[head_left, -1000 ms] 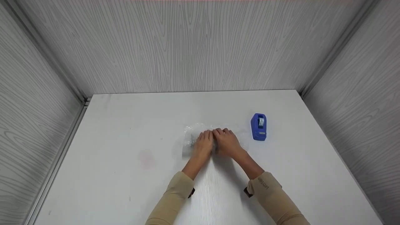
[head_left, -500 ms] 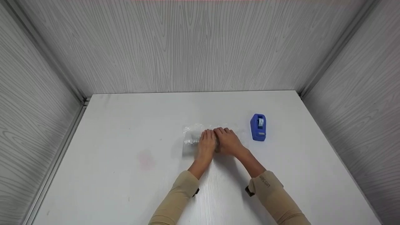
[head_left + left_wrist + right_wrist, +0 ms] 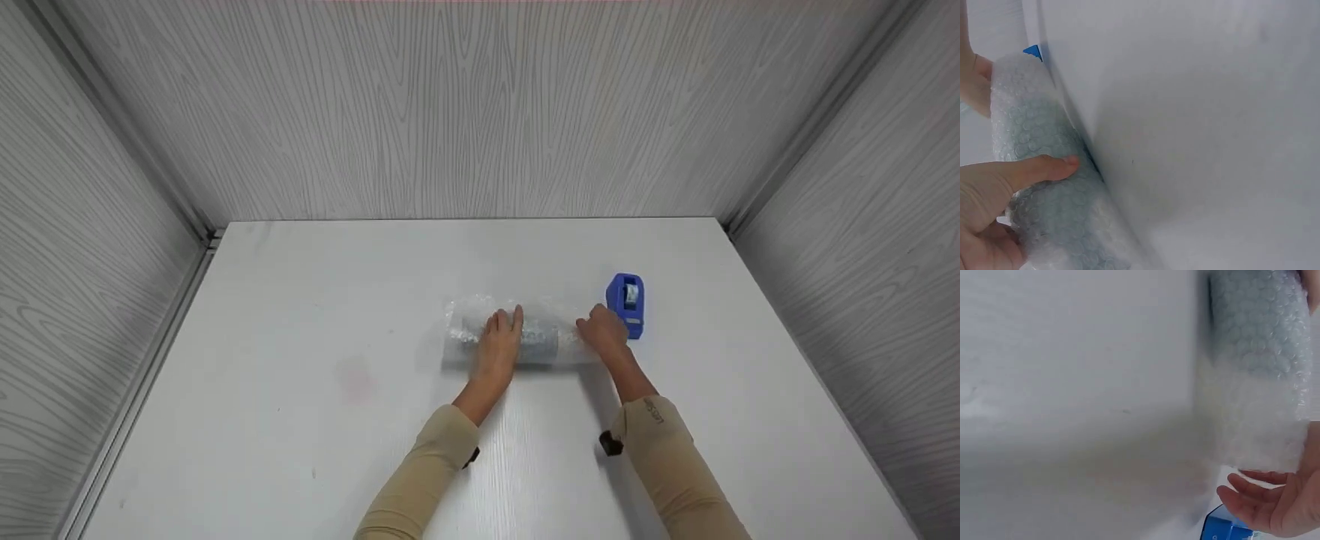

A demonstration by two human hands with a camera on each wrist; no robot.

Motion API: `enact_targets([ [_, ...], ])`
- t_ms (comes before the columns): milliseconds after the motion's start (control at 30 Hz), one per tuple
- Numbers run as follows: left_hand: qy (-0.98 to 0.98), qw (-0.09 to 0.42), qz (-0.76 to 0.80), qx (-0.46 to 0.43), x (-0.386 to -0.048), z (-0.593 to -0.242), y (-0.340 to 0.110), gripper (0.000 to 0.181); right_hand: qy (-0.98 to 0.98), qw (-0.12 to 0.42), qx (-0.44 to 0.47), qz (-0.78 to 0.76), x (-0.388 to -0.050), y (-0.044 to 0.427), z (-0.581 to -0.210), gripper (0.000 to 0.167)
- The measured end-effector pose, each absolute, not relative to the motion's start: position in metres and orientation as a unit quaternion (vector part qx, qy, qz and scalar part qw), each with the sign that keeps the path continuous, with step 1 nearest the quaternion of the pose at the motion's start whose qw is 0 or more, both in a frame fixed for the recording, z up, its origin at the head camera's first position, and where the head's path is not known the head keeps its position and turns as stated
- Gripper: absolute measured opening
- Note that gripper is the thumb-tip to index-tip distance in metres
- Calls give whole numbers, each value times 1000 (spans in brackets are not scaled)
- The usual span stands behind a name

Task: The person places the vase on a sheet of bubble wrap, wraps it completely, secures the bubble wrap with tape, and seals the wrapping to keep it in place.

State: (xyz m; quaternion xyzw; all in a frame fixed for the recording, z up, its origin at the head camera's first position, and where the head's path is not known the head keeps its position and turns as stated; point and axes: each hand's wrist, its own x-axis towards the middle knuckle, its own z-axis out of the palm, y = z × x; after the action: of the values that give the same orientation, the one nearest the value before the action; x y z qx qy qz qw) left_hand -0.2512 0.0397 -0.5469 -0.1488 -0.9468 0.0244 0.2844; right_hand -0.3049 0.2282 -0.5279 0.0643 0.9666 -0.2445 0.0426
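Note:
A cylindrical bundle in clear bubble wrap [image 3: 538, 345] lies crosswise on the white table. Something grey-green shows through the wrap, its kind hidden. My left hand [image 3: 498, 346] grips the bundle near its middle; in the left wrist view the thumb lies across the near side of the bubble wrap [image 3: 1044, 129], the fingers curling behind. Beyond the bundle's right end is my right hand [image 3: 606, 331], its fingers loosely bent around nothing in the right wrist view [image 3: 1266, 500]. A blue tape dispenser [image 3: 627, 296] with a tape roll stands right beside that hand.
The white tabletop [image 3: 300, 420] spreads out around the bundle. Grey wood-grain panels [image 3: 465, 112] close it in at the back and on both sides. A faint pinkish stain [image 3: 356, 377] marks the surface to the left.
My right hand has left the bundle's middle and moved right, toward the tape dispenser. The left hand stays on the bundle, its index finger now spread from the others.

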Motion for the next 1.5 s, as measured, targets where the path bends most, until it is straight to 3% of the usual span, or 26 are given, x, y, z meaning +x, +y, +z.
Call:
enact_targets([
  [67,-942,298,19,-151,-251,-545,40,39,965,79,99,-228,-305,232,-533,37],
  [200,-941,300,5,-158,-252,-545,42,33,953,83,107,-270,-304,234,-541,40],
  [367,-966,192,48,-165,-260,-552,44,42,935,75,106,-331,-304,236,-548,39],
  [467,-959,211,61,-177,-272,-567,44,35,925,80,108,-356,-306,238,-550,39],
  [600,-943,272,43,-187,-276,-567,43,27,917,80,113,-373,-307,239,-551,40],
  [867,-954,213,116,-178,-261,-536,44,27,915,53,121,-381,-303,238,-548,33],
  [1133,-946,250,106,-177,-266,-541,48,19,911,48,123,-390,-299,237,-549,27],
  [1333,-951,245,82,-172,-267,-542,48,22,903,57,131,-404,-298,237,-551,31],
  [1500,-944,282,69,-159,-267,-543,49,20,902,49,128,-410,-298,238,-552,29],
])
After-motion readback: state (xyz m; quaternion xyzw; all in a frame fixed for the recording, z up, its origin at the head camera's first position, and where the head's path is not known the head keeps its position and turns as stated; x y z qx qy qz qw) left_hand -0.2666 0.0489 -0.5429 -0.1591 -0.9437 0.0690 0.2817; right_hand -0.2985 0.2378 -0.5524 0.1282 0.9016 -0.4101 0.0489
